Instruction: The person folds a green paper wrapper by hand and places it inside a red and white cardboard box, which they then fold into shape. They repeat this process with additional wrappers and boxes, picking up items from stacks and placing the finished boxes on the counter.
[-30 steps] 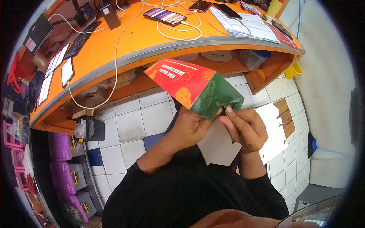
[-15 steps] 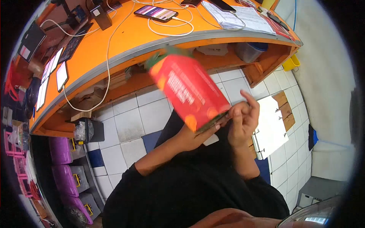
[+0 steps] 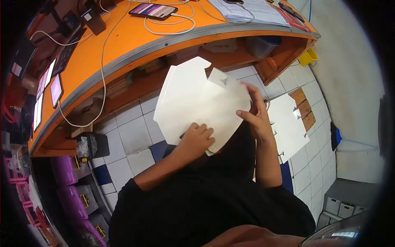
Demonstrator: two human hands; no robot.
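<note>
A flat white die-cut carton blank (image 3: 193, 99) with cut flaps and slots is held over my lap, its plain side facing up. Curled over its lower edge, the fingers of my left hand (image 3: 194, 142) grip it. My right hand (image 3: 260, 117) is at the right edge, thumb over the white surface and the other fingers bent round the rim. That edge is slightly blurred. More white blanks (image 3: 286, 125) lie to the right on a wooden surface (image 3: 303, 109).
Ahead curves an orange counter (image 3: 119, 45) with a charging phone (image 3: 153, 11), cables and papers (image 3: 249, 12). Beneath its right end sits a lidded plastic tub (image 3: 263, 47). A dark bin (image 3: 92, 146) and purple containers (image 3: 70, 201) are at the left.
The red printed side with orange spots faced up before; now the plain white side shows and the blank is spread wider. Both hands have shifted on it, and the view has moved slightly.
</note>
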